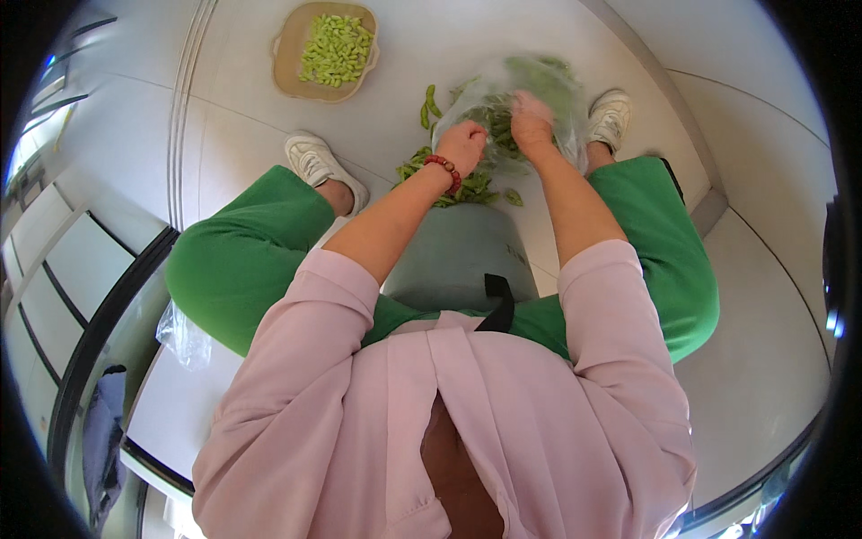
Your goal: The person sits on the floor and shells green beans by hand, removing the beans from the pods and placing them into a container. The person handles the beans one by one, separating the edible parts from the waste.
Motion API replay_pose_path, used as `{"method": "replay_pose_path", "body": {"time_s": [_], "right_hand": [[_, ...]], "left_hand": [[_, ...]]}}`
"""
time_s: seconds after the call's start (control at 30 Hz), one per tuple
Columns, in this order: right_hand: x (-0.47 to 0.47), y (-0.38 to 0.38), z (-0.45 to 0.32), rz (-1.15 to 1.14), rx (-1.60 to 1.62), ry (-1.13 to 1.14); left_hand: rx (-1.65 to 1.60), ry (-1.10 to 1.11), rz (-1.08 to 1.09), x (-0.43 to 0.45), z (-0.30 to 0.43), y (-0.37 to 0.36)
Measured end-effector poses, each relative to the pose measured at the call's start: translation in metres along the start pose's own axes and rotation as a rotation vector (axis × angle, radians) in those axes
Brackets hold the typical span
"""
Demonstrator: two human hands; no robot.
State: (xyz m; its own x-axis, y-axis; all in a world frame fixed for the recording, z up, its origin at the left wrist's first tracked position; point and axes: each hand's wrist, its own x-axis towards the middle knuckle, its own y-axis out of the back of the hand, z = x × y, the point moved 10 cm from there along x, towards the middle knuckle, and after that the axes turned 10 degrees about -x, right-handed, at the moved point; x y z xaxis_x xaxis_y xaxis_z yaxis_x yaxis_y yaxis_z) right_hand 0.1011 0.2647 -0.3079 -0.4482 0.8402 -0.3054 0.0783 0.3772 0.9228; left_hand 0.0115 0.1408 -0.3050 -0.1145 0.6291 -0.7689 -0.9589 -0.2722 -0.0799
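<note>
A clear plastic bag (572,128) of green bean pods (539,71), probably edamame, is on the floor before me. My left hand (463,147), with a red bead bracelet (447,176) at its wrist, has its fingers curled on the bag's near left edge. My right hand (532,124) reaches into the bag's opening; its fingers are blurred behind the film, so I cannot make out whether they hold anything. Below my hands lies a heap of loose pods (471,190), with a few single pods (431,101) to the left of the bag.
A beige plastic basin (286,67) with small bright green beans (337,50) stands at the far left on the tiled floor (229,81). Between my legs is a grey-green rounded object (458,256). Another clear bag (182,337) lies by my left thigh.
</note>
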Motion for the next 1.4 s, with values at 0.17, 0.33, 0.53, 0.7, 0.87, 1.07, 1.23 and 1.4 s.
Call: {"method": "replay_pose_path", "body": {"time_s": [0.17, 0.33, 0.53, 0.7, 0.87, 1.07, 1.23, 1.4], "right_hand": [[-0.030, -0.008, 0.000, -0.243, 0.675, -0.315], [-0.079, 0.049, -0.061, -0.407, 1.047, -0.282], [-0.121, 0.102, -0.104, -0.256, 0.894, -0.048], [-0.162, 0.158, -0.128, 0.056, 0.664, 0.223], [-0.215, 0.206, -0.152, 0.351, 0.388, 0.482], [-0.257, 0.229, -0.170, 0.415, 0.145, 0.547], [-0.272, 0.225, -0.180, 0.459, -0.011, 0.580], [-0.259, 0.217, -0.166, 0.393, 0.401, 0.531]], "left_hand": [[-0.125, 0.014, -0.007, -0.029, 0.028, 0.001], [-0.198, -0.042, 0.000, -0.071, 0.057, 0.014], [-0.355, -0.067, -0.179, -0.125, 0.073, 0.021], [-0.577, 0.018, -0.376, -0.171, 0.068, 0.011], [-0.616, 0.076, -0.473, -0.217, 0.066, -0.003], [-0.599, 0.077, -0.566, -0.242, 0.060, -0.006], [-0.547, 0.003, -0.369, -0.248, 0.055, 0.001], [-0.548, -0.162, -0.287, -0.244, 0.061, 0.005]]}}
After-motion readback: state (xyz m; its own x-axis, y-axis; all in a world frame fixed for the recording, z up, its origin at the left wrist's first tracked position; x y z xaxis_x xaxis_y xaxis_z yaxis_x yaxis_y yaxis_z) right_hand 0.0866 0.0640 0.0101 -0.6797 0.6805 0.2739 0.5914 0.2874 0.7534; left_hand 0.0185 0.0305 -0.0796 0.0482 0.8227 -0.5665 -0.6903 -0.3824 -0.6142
